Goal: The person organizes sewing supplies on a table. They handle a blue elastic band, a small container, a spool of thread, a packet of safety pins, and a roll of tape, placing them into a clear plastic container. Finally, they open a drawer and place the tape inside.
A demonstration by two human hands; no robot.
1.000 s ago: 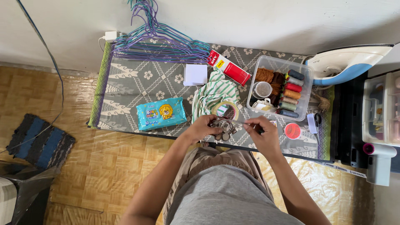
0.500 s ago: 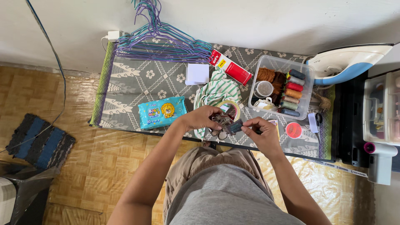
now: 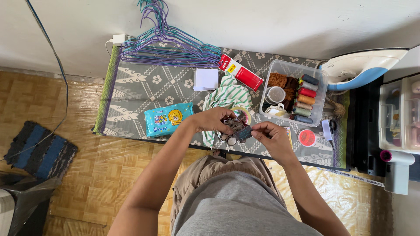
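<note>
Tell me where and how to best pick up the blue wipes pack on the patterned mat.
Grip the blue wipes pack across its short width, at the middle, coming from above. It lies flat and slightly slanted on the patterned mat, with open mat on all sides; its long edges are free. The left hand is nearest, probably easiest from its right end.

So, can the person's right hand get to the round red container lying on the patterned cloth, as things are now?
Probably yes. The round red container lies in the open on the patterned cloth, just beside the right hand, with nothing between them. But that hand is pinching a small dark object, so it is not free.
</note>
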